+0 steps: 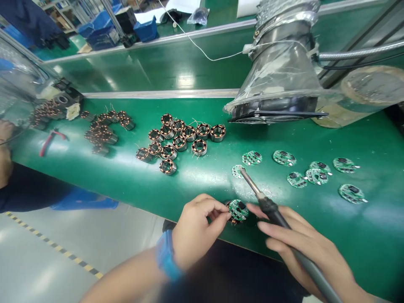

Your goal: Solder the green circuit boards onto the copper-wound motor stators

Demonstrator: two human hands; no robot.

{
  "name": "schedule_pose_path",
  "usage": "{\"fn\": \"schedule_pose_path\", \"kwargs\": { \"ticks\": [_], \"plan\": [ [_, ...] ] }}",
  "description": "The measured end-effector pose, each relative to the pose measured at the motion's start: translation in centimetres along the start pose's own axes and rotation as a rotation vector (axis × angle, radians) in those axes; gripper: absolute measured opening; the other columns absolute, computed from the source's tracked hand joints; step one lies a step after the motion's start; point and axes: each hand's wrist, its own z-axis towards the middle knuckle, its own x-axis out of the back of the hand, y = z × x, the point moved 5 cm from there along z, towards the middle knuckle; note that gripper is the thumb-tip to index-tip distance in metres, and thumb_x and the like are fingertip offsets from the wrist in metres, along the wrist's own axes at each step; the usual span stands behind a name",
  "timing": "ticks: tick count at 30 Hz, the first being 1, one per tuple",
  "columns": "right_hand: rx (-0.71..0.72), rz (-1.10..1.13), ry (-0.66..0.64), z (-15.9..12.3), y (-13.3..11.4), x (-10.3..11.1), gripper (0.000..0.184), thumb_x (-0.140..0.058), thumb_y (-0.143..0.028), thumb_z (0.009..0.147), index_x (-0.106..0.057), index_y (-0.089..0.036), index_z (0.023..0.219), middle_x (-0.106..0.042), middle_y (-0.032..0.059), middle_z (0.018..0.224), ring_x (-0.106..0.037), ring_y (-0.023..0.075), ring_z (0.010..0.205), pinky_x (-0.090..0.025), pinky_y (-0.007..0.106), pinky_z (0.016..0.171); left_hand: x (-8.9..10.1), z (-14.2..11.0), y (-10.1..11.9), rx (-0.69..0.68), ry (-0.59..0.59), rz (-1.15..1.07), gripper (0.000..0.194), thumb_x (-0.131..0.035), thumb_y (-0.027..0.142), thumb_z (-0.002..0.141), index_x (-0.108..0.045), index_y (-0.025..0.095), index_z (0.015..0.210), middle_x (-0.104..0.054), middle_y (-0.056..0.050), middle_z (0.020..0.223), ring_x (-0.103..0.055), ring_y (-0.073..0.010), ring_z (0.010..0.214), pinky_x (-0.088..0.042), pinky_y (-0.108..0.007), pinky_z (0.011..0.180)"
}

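Note:
Near the table's front edge, my left hand pinches the left side of a round green circuit board. Copper of a motor stator shows beneath that board, most of it hidden. My right hand is closed around the dark handle of a soldering iron. The iron points up and left, its tip over or beside a small round board lying on the table. One right fingertip is close to the right edge of the board in my left hand; whether it touches cannot be made out.
Several copper-wound stators stand mid-table, with more stators farther left. Loose circuit boards lie to the right. A fume duct hood hangs at the back. Red-handled cutters lie near another person's hand.

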Motion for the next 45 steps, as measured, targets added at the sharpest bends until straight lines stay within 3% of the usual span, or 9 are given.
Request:
{"fn": "schedule_pose_path", "kwargs": {
  "ticks": [6,10,16,21,26,33,39,42,45],
  "plan": [
    [0.100,-0.060,-0.316,2.4,0.0,-2.4,0.019,-0.050,-0.010,0.084,-0.052,-0.025,0.094,-0.061,0.0050,0.103,-0.056,0.0166,0.105,-0.050,0.030,0.081,-0.3,-1.0,-0.2,-0.021,0.038,-0.080,0.016,-0.063,0.010,0.077,-0.067,0.014,0.092,-0.064,-0.004,0.081,-0.062,-0.0128,0.071,-0.054,-0.025,0.069],
    [0.075,-0.069,-0.111,1.5,-0.1,-2.1,0.021,-0.055,-0.010,0.081,-0.049,-0.023,0.097,-0.060,0.0066,0.112,-0.060,0.0153,0.102,-0.052,0.026,0.080,-0.8,-2.1,-0.4,-0.119,0.162,-0.067,0.033,-0.067,0.010,0.074,-0.064,0.016,0.106,-0.065,-0.007,0.092,-0.064,-0.0168,0.083,-0.055,-0.030,0.078],
    [-0.093,-0.059,0.170,0.6,-0.6,-2.6,0.022,-0.062,-0.019,0.080,-0.041,-0.024,0.086,-0.067,0.0052,0.102,-0.067,0.0154,0.086,-0.054,0.022,0.071,-1.4,-1.8,0.0,-0.217,0.209,-0.051,0.023,-0.058,0.007,0.081,-0.070,0.018,0.097,-0.062,-0.008,0.090,-0.062,-0.0164,0.081,-0.055,-0.030,0.072],
    [-0.112,-0.092,0.146,0.7,-0.9,-3.5,0.020,-0.061,-0.017,0.080,-0.043,-0.024,0.086,-0.065,0.0042,0.107,-0.066,0.0150,0.091,-0.054,0.022,0.070,-1.1,-0.7,-0.4,-0.098,0.135,-0.138,0.018,-0.061,0.006,0.077,-0.074,0.018,0.080,-0.059,-0.006,0.084,-0.062,-0.0151,0.074,-0.054,-0.029,0.068],
    [-0.055,-0.182,0.058,1.1,-1.3,-4.3,0.012,-0.058,-0.015,0.082,-0.048,-0.023,0.084,-0.063,0.0049,0.111,-0.061,0.0163,0.098,-0.052,0.027,0.076,-1.6,-1.6,-1.3,-0.107,0.123,-0.174,0.030,-0.062,0.002,0.072,-0.069,0.020,0.094,-0.062,-0.006,0.097,-0.062,-0.0187,0.091,-0.052,-0.033,0.083],
    [0.009,-0.266,-0.042,3.0,-1.3,-5.0,0.009,-0.052,-0.025,0.087,-0.048,-0.022,0.095,-0.060,0.0085,0.115,-0.056,0.0161,0.105,-0.051,0.027,0.079,-1.9,-1.7,-3.6,0.032,0.359,-0.153,0.047,-0.068,0.009,0.068,-0.046,0.018,0.109,-0.060,-0.009,0.104,-0.062,-0.0199,0.091,-0.053,-0.038,0.082],
    [0.206,-0.437,-0.139,6.0,2.3,-2.7,0.016,-0.042,-0.019,0.090,-0.056,-0.024,0.098,-0.064,0.0072,0.103,-0.053,0.0250,0.107,-0.045,0.044,0.086,3.3,0.2,-3.2,-0.200,0.562,0.350,0.049,-0.070,0.026,0.074,-0.049,0.017,0.116,-0.054,-0.013,0.111,-0.054,-0.0264,0.101,-0.048,-0.043,0.086],
    [0.265,-0.516,-0.181,6.5,4.1,-2.2,0.014,-0.046,-0.018,0.087,-0.059,-0.022,0.086,-0.065,0.0070,0.094,-0.051,0.0307,0.106,-0.041,0.049,0.084,7.2,0.4,-3.8,-0.151,0.691,0.688,0.033,-0.068,0.027,0.075,-0.061,0.019,0.106,-0.045,-0.017,0.123,-0.043,-0.0355,0.114,-0.039,-0.056,0.093],
    [0.286,-0.536,-0.162,6.3,5.0,-2.0,0.009,-0.049,-0.019,0.085,-0.058,-0.022,0.086,-0.065,0.0062,0.096,-0.052,0.0280,0.102,-0.040,0.046,0.083,9.1,0.4,-4.5,-0.133,0.636,0.792,0.014,-0.063,0.021,0.079,-0.066,0.020,0.093,-0.039,-0.015,0.129,-0.039,-0.0371,0.118,-0.037,-0.057,0.094]
  ]
}}
